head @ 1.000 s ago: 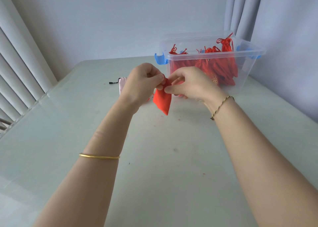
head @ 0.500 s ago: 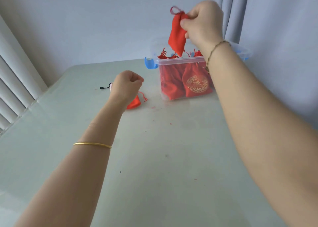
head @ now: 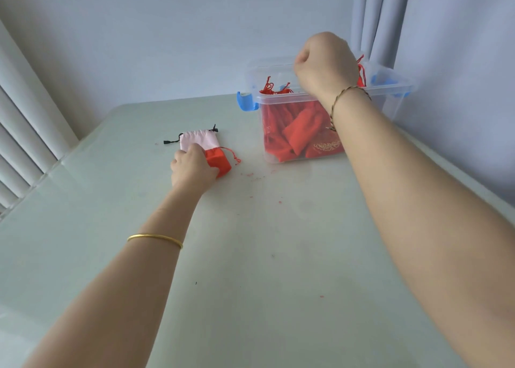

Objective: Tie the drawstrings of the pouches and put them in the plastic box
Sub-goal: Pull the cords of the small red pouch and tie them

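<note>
Pouch (head: 328, 148) in plastic box (head: 284, 98) bears gold motif, unreadable.

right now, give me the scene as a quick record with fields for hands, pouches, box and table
left hand: low at the table, gripping the red pouch
right hand: closed fist above the plastic box, nothing visible in it
pink pouch: flat on the table, black drawstring, touching the red pouch
box contents: many red pouches
box lid: none on it, blue latch hanging open
</note>
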The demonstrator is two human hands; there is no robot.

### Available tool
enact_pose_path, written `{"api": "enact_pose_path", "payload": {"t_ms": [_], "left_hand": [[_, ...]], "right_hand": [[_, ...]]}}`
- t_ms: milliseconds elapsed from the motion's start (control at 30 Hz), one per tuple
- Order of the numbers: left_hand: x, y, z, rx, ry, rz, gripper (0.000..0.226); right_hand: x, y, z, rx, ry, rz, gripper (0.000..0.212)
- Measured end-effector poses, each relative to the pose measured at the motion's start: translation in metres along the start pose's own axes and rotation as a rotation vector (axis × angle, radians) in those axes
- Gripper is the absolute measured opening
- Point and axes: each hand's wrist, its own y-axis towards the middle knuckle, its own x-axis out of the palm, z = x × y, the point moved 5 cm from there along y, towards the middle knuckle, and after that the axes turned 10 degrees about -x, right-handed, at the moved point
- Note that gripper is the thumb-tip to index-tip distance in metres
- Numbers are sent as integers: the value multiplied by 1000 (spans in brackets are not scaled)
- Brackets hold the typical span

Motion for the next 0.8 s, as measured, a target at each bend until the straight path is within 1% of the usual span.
{"api": "enact_pose_path", "payload": {"t_ms": [67, 133, 200, 267, 367, 433, 567, 600, 667, 733, 767, 800], "left_hand": [[2, 0, -4, -34, -51, -15, 49], [2, 0, -6, -54, -98, -28, 52], [0, 0, -8, -49, -117, -27, 57], [-1, -2, -9, -22, -119, -14, 54], [-3, -7, -10, 23, -141, 24, 45], [-4, -12, -11, 73, -200, 35, 47], [-5, -30, -3, 281, -382, 22, 55], [-6, -35, 1, 323, -419, 18, 57], [-7, -47, 8, 384, -443, -6, 61], [-7, -58, 18, 449, -430, -65, 60], [-6, -62, 22, 470, -428, -101, 60], [-7, -65, 25, 473, -432, -133, 62]], "right_hand": [[-3, -10, -3, -24, 138, -12, 24], [-4, -26, -12, -53, 316, -90, 23], [-2, -50, -22, -64, 458, -237, 19], [7, -74, -28, -30, 567, -392, 14], [32, -100, -29, 24, 631, -549, 12], [50, -111, -29, 57, 638, -603, 12], [73, -126, -31, 158, 738, -618, 24], [76, -129, -32, 181, 774, -614, 25], [78, -130, -33, 195, 827, -583, 21], [77, -129, -30, 209, 877, -535, 9], [75, -128, -27, 219, 890, -524, 7], [75, -127, -24, 230, 894, -527, 13]]}}
